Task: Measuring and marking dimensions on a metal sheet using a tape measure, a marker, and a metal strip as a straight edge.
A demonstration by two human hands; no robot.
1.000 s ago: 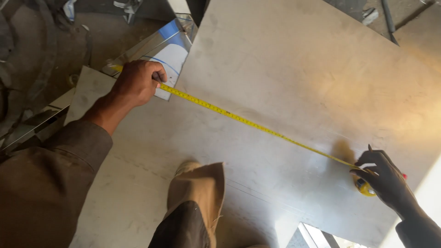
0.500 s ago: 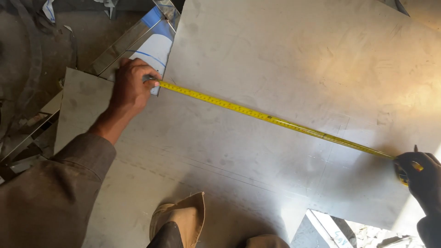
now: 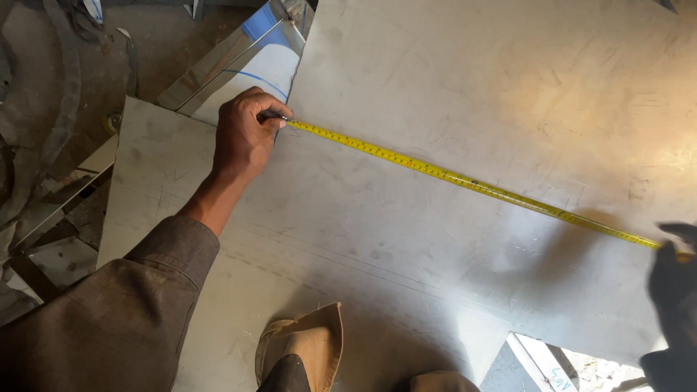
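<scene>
Left hand (image 3: 243, 141): fingers closed on the end of a yellow tape (image 3: 465, 180), pinned at the left edge of a steel sheet (image 3: 450, 87). Right hand (image 3: 671, 279): dark, at the frame's right edge, on the tape's far end; grip cannot be told. Tape: stretched taut, slanting across the sheet. Brown sleeve (image 3: 109, 319) below. Tan shoe (image 3: 301, 348) on the sheet's near part. Offcuts (image 3: 239, 62) beyond the left edge.

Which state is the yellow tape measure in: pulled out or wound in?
Pulled out: the yellow tape measure stretches flat across the metal sheet from the left hand to the right hand.
</scene>
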